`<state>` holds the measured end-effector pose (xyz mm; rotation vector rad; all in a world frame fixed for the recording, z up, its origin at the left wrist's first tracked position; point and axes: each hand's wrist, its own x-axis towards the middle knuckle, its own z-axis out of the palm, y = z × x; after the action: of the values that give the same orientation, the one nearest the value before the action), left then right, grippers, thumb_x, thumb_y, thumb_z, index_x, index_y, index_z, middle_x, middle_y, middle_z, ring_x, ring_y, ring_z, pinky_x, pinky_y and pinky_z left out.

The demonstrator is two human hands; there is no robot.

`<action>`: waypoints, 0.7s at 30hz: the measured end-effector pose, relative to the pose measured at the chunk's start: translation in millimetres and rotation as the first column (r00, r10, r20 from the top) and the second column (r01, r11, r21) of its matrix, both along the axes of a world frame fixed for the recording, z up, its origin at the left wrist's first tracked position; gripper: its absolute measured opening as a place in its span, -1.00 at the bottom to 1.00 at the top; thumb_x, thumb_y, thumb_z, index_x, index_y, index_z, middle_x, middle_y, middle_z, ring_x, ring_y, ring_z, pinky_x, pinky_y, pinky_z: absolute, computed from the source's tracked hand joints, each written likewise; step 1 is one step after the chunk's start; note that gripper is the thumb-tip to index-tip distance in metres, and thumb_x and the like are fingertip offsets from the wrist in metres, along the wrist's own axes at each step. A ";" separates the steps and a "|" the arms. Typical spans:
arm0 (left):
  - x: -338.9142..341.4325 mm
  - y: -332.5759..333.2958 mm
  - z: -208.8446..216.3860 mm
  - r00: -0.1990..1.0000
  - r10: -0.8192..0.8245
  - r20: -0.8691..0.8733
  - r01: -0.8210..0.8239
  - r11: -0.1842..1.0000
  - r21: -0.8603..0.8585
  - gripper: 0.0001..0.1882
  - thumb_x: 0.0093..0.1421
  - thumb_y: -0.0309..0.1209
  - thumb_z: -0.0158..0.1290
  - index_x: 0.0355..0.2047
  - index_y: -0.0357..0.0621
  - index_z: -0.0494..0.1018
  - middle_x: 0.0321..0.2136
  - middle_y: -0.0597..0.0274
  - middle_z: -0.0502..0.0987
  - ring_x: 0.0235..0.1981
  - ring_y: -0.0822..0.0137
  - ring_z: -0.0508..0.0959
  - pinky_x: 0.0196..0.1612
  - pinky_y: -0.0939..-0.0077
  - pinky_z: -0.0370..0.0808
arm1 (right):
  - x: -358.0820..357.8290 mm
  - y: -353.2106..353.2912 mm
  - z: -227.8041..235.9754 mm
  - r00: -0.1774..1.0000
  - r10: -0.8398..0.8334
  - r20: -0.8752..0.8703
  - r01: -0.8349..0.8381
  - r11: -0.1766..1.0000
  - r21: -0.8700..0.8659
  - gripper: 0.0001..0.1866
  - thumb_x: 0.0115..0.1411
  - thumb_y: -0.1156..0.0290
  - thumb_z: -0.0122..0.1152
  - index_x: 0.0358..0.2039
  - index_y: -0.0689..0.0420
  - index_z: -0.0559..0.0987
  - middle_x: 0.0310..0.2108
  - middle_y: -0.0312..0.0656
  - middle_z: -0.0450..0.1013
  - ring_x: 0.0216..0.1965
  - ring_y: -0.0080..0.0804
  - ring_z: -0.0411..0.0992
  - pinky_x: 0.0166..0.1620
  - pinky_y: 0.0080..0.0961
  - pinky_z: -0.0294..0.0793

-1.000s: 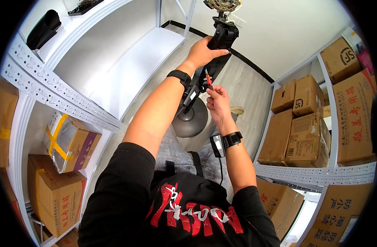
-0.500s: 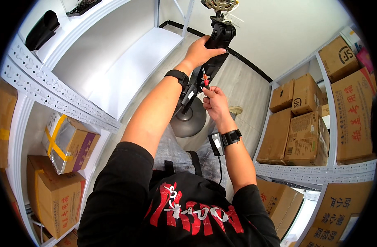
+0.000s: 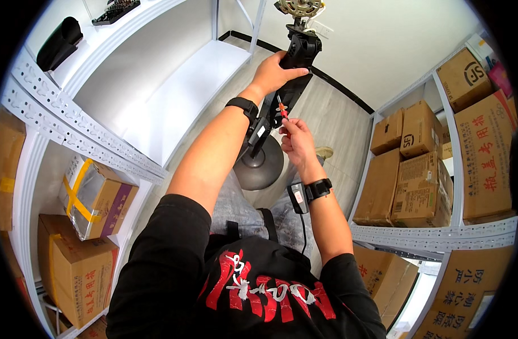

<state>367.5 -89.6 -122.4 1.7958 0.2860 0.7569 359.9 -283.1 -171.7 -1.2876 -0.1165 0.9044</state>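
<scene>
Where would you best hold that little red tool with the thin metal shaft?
Probably by the lower, handle end of the red tool, coming from the person's right and near side, as the right hand does. Its thin metal shaft points away from the person, which leaves the thicker handle end nearest.
</scene>
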 end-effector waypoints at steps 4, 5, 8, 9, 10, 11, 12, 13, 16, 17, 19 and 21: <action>1.6 0.0 0.4 1.000 0.000 -0.009 0.000 1.000 -0.013 -0.29 -0.07 0.01 0.40 -0.03 -0.23 0.53 -0.15 0.09 0.65 -0.13 0.24 0.63 0.00 0.41 0.52 | 12.5 -2.9 2.3 0.976 0.051 -0.211 -0.045 0.998 0.033 -0.90 0.31 0.43 0.16 -0.24 0.06 0.42 -0.46 -0.25 0.45 -0.66 -0.63 0.17 -0.59 -0.67 0.13; 2.2 -0.2 0.7 1.000 0.001 -0.007 -0.001 1.000 -0.005 -0.29 -0.07 0.01 0.40 -0.03 -0.23 0.53 -0.15 0.09 0.65 -0.13 0.24 0.63 0.01 0.41 0.52 | 11.8 -0.2 -2.1 0.984 0.030 -0.173 -0.029 1.000 0.010 -0.91 0.32 0.42 0.15 -0.23 0.06 0.42 -0.45 -0.24 0.46 -0.66 -0.62 0.18 -0.59 -0.68 0.13; 0.8 0.7 -0.1 1.000 0.006 -0.011 -0.006 1.000 0.005 -0.29 -0.07 0.01 0.40 -0.03 -0.23 0.53 -0.15 0.09 0.65 -0.13 0.24 0.63 0.01 0.41 0.52 | -11.0 12.1 5.0 0.994 -0.105 -0.036 0.105 0.994 -0.019 -0.91 0.36 0.36 0.07 -0.20 0.07 0.44 -0.44 -0.22 0.45 -0.66 -0.61 0.17 -0.60 -0.68 0.12; 0.2 1.5 0.5 1.000 0.007 -0.015 -0.007 1.000 0.003 -0.30 -0.07 0.01 0.39 -0.03 -0.23 0.53 -0.15 0.09 0.65 -0.13 0.24 0.63 0.01 0.41 0.52 | -17.6 14.3 9.8 0.987 -0.162 0.016 0.162 0.987 -0.015 -0.88 0.37 0.33 0.04 -0.19 0.08 0.46 -0.44 -0.22 0.45 -0.66 -0.61 0.16 -0.60 -0.67 0.11; -0.1 1.9 0.9 1.000 0.007 -0.019 -0.007 1.000 0.001 -0.30 -0.06 0.01 0.39 -0.03 -0.23 0.53 -0.16 0.09 0.65 -0.13 0.24 0.63 0.01 0.41 0.52 | -16.1 12.2 8.3 0.995 -0.102 0.014 0.103 0.995 -0.015 -0.86 0.38 0.31 0.01 -0.18 0.08 0.46 -0.45 -0.22 0.45 -0.65 -0.61 0.16 -0.60 -0.67 0.11; -0.5 1.5 0.9 1.000 0.002 -0.017 -0.002 1.000 -0.004 -0.30 -0.07 0.01 0.39 -0.03 -0.23 0.53 -0.16 0.09 0.65 -0.13 0.24 0.63 0.01 0.41 0.52 | -12.1 8.5 5.5 0.999 -0.043 0.013 0.043 0.999 -0.016 -0.83 0.39 0.29 -0.01 -0.18 0.08 0.47 -0.45 -0.22 0.44 -0.65 -0.62 0.16 -0.60 -0.67 0.11; -0.6 1.5 0.7 1.000 -0.002 -0.014 0.002 1.000 -0.008 -0.30 -0.07 0.01 0.39 -0.03 -0.23 0.53 -0.16 0.09 0.65 -0.13 0.24 0.63 0.01 0.41 0.52 | -9.6 6.0 7.1 1.000 0.018 0.013 -0.018 1.000 -0.015 -0.81 0.40 0.27 -0.03 -0.17 0.09 0.48 -0.45 -0.22 0.44 -0.64 -0.62 0.16 -0.60 -0.66 0.11; -0.7 1.8 0.6 1.000 -0.006 -0.010 0.006 1.000 -0.013 -0.30 -0.07 0.01 0.39 -0.03 -0.23 0.53 -0.16 0.09 0.65 -0.14 0.23 0.63 0.01 0.41 0.52 | -7.3 3.6 9.6 0.999 0.030 -0.043 -0.030 1.000 -0.001 -0.82 0.39 0.27 -0.03 -0.20 0.09 0.47 -0.48 -0.24 0.42 -0.64 -0.63 0.15 -0.61 -0.67 0.09; 0.4 -0.1 0.7 1.000 -0.006 -0.014 0.006 1.000 -0.010 -0.29 -0.07 0.02 0.39 -0.04 -0.23 0.53 -0.16 0.09 0.65 -0.14 0.24 0.64 0.00 0.41 0.52 | -0.9 -2.8 12.8 0.988 0.054 -0.145 -0.050 0.998 0.032 -0.82 0.38 0.29 -0.01 -0.27 0.12 0.46 -0.54 -0.29 0.39 -0.64 -0.66 0.13 -0.61 -0.68 0.04; 1.1 -0.4 1.3 1.000 -0.004 -0.006 0.004 1.000 -0.008 -0.29 -0.07 0.02 0.39 -0.04 -0.23 0.53 -0.16 0.09 0.65 -0.14 0.24 0.64 0.00 0.41 0.52 | 3.2 -3.7 6.1 0.989 0.055 -0.134 -0.050 0.998 0.036 -0.81 0.37 0.30 -0.01 -0.27 0.14 0.48 -0.54 -0.30 0.38 -0.64 -0.66 0.13 -0.62 -0.68 0.03; 1.3 -0.5 0.1 1.000 0.002 0.005 -0.002 1.000 -0.008 -0.29 -0.07 0.02 0.39 -0.04 -0.23 0.53 -0.16 0.09 0.65 -0.14 0.24 0.64 -0.01 0.41 0.52 | 2.4 -5.2 5.3 0.993 0.051 -0.103 -0.049 0.998 0.026 -0.80 0.36 0.32 -0.02 -0.27 0.17 0.50 -0.55 -0.32 0.37 -0.65 -0.66 0.12 -0.62 -0.67 0.02; 1.1 1.9 0.2 1.000 0.007 -0.004 -0.007 1.000 0.005 -0.29 -0.07 0.02 0.39 -0.04 -0.23 0.53 -0.17 0.09 0.65 -0.15 0.24 0.64 -0.01 0.41 0.52 | -0.7 -8.3 7.8 0.998 0.039 -0.058 -0.039 0.999 0.001 -0.78 0.35 0.34 -0.04 -0.27 0.19 0.52 -0.56 -0.33 0.37 -0.64 -0.66 0.12 -0.62 -0.67 0.02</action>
<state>368.6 -87.7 -122.1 1.8017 0.2935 0.7592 359.1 -291.3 -163.9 -1.2620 -0.0961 0.9742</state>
